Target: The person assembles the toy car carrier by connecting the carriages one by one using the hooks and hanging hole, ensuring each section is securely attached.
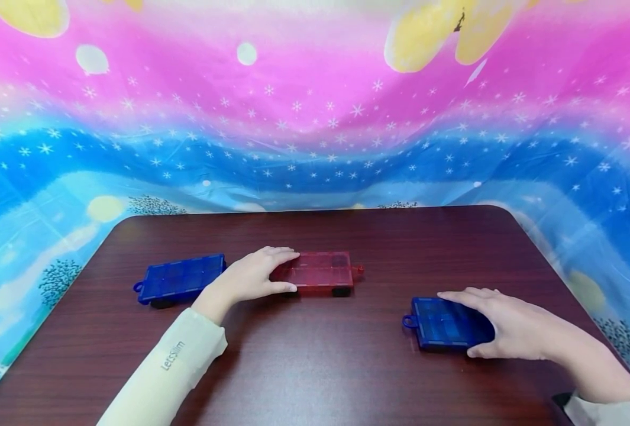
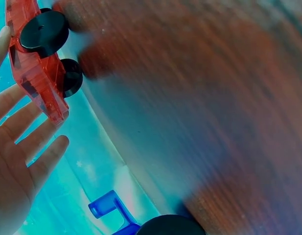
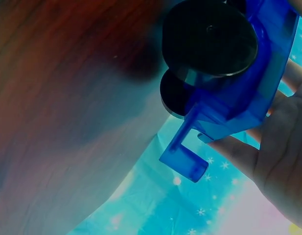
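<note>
Three flat see-through wheeled toy bases lie on the dark wooden table (image 1: 315, 367). My left hand (image 1: 272, 273) grips the left end of the red base (image 1: 320, 271), fingers over its top and thumb on its near side. In the left wrist view the red base (image 2: 38, 73) and its black wheels (image 2: 44, 30) lie against my fingers (image 2: 23, 127). My right hand (image 1: 485, 322) holds the right-hand blue base (image 1: 442, 322), fingers across the far edge, thumb at the near edge. The right wrist view shows that blue base (image 3: 239, 107), its hook (image 3: 185, 159) and a black wheel (image 3: 209, 36) from below.
Untouched, a second blue base (image 1: 181, 279) sits left of my left hand, and its hook (image 2: 109, 205) shows in the left wrist view. A pink and blue starry cloth (image 1: 315, 118) hangs behind and around the table. Bare tabletop lies in front of both hands.
</note>
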`<state>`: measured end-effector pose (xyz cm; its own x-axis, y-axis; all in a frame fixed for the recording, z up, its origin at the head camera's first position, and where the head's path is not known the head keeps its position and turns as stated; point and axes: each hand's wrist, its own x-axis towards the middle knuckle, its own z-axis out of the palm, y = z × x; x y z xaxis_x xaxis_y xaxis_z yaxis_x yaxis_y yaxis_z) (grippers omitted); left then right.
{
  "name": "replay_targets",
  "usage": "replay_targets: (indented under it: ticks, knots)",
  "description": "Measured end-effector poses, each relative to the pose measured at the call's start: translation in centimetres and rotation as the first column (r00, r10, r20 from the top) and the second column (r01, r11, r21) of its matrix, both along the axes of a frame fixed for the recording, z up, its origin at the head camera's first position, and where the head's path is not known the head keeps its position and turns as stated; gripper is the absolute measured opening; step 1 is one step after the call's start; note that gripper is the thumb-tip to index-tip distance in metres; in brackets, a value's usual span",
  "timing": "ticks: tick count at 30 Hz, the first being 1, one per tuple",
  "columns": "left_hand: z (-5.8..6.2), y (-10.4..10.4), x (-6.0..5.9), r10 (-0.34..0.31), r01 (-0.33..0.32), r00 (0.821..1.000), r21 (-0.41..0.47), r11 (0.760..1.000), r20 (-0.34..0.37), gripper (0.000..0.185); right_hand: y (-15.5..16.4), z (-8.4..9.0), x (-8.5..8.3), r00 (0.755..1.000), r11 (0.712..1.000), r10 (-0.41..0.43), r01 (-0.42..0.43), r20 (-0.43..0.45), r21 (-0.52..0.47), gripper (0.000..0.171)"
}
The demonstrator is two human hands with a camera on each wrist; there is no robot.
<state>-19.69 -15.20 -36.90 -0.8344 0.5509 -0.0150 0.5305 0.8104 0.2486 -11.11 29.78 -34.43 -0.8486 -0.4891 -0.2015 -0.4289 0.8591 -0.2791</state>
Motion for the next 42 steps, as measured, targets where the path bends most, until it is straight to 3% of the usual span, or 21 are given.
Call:
replay_targets:
  ticks: [15,42]
  knots:
    - [0.4,0.1,0.0,0.015,-0.015,0.999,0.011,1.000,0.029,0.074,-1.3,0.3,-1.4,0.998,0.999,0.038,-0.038,-0.051,0.001,0.085]
    - [0.5,0.3,0.1,0.017,-0.018,0.999,0.038,0.999,0.047,0.074,-4.0,0.4,-4.9,0.998,0.999,0.003,-0.006,-0.069,-0.049,0.085]
